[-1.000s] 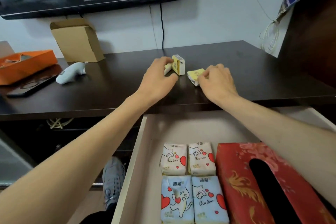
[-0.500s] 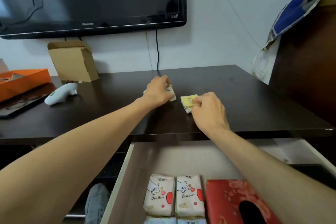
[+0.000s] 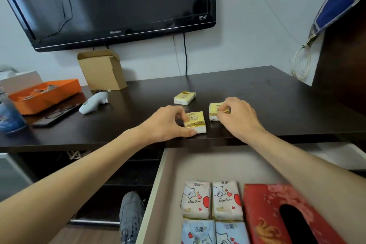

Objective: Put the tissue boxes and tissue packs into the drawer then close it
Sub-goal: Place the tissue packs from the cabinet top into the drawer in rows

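Observation:
Three small yellow tissue packs lie on the dark tabletop (image 3: 257, 93). My left hand (image 3: 166, 123) grips the nearest yellow pack (image 3: 196, 122) close to the table's front edge. My right hand (image 3: 235, 117) pinches a second yellow pack (image 3: 214, 111) just to the right of it. A third yellow pack (image 3: 185, 97) lies loose farther back. Below the table the drawer (image 3: 158, 194) stands open, holding several cartoon-printed tissue packs (image 3: 211, 200) and a red tissue box (image 3: 277, 214) beside them on the right.
A cardboard box (image 3: 102, 70), a white handheld device (image 3: 94, 102), an orange tray (image 3: 45, 93) and a dark tablet (image 3: 55, 114) sit at the table's left. A television (image 3: 118, 2) hangs above. A grey shoe (image 3: 131, 216) rests on the floor left of the drawer.
Both hands have drawn their yellow packs toward the table's front edge. A third yellow pack, hidden before, now shows behind them. The camera has tilted upward.

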{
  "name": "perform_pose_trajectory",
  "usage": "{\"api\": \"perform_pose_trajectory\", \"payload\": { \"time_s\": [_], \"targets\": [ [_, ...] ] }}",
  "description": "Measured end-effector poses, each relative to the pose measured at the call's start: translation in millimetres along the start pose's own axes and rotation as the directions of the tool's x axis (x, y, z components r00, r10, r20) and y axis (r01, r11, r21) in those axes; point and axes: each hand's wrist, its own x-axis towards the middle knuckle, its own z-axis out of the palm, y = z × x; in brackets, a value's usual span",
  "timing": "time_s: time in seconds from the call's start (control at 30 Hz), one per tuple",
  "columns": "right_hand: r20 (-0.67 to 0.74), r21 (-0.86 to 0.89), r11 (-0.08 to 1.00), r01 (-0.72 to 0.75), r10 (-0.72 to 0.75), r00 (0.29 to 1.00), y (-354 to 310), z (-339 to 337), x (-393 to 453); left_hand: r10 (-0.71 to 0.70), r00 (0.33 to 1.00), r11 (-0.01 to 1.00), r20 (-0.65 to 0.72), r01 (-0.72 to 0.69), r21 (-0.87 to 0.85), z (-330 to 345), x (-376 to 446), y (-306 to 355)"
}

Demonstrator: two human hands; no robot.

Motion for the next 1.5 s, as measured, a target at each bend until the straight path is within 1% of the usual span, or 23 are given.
{"api": "perform_pose_trajectory", "payload": {
  "time_s": [0.07, 0.13, 0.17, 0.23, 0.3, 0.37, 0.43, 0.6, 0.67, 0.73, 0.83, 0.93, 0.97, 1.03, 1.07, 1.1, 1.17, 1.23, 1.33, 1.4, 1.43, 1.5],
  "targets": [
    [0.080, 0.018, 1.000, -0.004, 0.003, 0.997, -1, 0, 1, 0.023, 1.000, 0.999, -0.019, -0.023, 0.031, -5, -3, 2],
    [0.150, 0.031, 0.998, 0.050, -0.054, 0.987, 0, -2, 3, 0.052, 0.999, 0.999, -0.010, -0.052, 0.013, -10, -1, 5],
    [0.196, 0.048, 0.996, 0.073, -0.081, 0.977, 0, -4, 3, 0.054, 0.998, 0.999, 0.032, -0.053, -0.006, -10, 0, 5],
    [0.282, 0.110, 0.993, 0.040, -0.069, 0.957, 1, -8, 2, 0.037, 0.990, 0.999, 0.133, -0.035, -0.013, -7, 4, 5],
    [0.313, 0.142, 0.990, 0.010, -0.054, 0.948, 1, -11, 1, 0.031, 0.984, 0.999, 0.177, -0.029, -0.012, -1, 6, 4],
    [0.302, 0.166, 0.985, 0.035, -0.085, 0.950, 1, -11, 2, 0.022, 0.990, 1.000, 0.141, -0.020, -0.018, 2, 7, 2],
    [0.304, 0.217, 0.975, 0.056, -0.122, 0.945, 2, -11, 3, 0.004, 0.993, 1.000, 0.115, -0.006, 0.014, 1, 7, 1],
    [0.364, 0.217, 0.975, 0.046, -0.125, 0.923, 0, -15, 2, -0.069, 0.982, 0.995, 0.173, 0.056, 0.078, -2, 1, 6],
    [0.333, 0.242, 0.970, 0.034, -0.116, 0.936, -2, -16, 1, -0.086, 0.981, 0.991, 0.175, 0.066, 0.114, -1, -1, 10],
    [0.281, 0.271, 0.961, 0.051, -0.130, 0.951, -4, -17, -3, -0.091, 0.985, 0.990, 0.143, 0.074, 0.122, 1, -5, 13],
    [0.240, 0.243, 0.964, 0.111, -0.170, 0.956, -1, -20, -12, -0.090, 0.994, 0.995, 0.060, 0.086, 0.055, 8, -22, 16],
    [0.200, 0.105, 0.974, 0.201, -0.218, 0.955, -3, -27, -34, -0.075, 0.997, 0.997, -0.015, 0.074, -0.033, 12, -49, 22],
    [0.188, 0.089, 0.970, 0.226, -0.240, 0.952, -5, -30, -45, -0.064, 0.997, 0.996, -0.040, 0.062, -0.057, 11, -60, 25],
    [0.184, 0.119, 0.963, 0.241, -0.260, 0.948, -11, -40, -73, -0.042, 0.996, 0.991, -0.082, 0.032, -0.127, 6, -82, 30],
    [0.208, 0.139, 0.964, 0.228, -0.254, 0.945, -14, -46, -89, -0.041, 0.996, 0.983, -0.083, 0.026, -0.180, 3, -96, 32],
    [0.248, 0.142, 0.966, 0.215, -0.245, 0.937, -17, -53, -106, -0.044, 0.997, 0.973, -0.061, 0.029, -0.229, 1, -110, 35],
    [0.356, 0.097, 0.972, 0.216, -0.236, 0.904, -21, -67, -142, -0.038, 0.998, 0.961, 0.043, 0.049, -0.271, -2, -141, 40],
    [0.474, 0.053, 0.963, 0.263, -0.256, 0.843, -24, -80, -174, -0.014, 0.984, 0.956, 0.178, 0.065, -0.287, 2, -171, 44],
    [0.622, 0.010, 0.945, 0.326, -0.261, 0.738, -28, -93, -209, 0.030, 0.933, 0.932, 0.358, 0.103, -0.346, 10, -206, 49],
    [0.667, 0.010, 0.927, 0.376, -0.286, 0.688, -25, -93, -226, 0.060, 0.896, 0.936, 0.440, 0.102, -0.336, 14, -222, 48],
    [0.668, 0.022, 0.910, 0.414, -0.322, 0.671, -22, -91, -235, 0.069, 0.881, 0.939, 0.468, 0.102, -0.329, 15, -228, 46],
    [0.665, 0.036, 0.894, 0.446, -0.355, 0.657, -15, -87, -247, 0.075, 0.860, 0.944, 0.505, 0.102, -0.314, 15, -236, 43]
  ]
}}
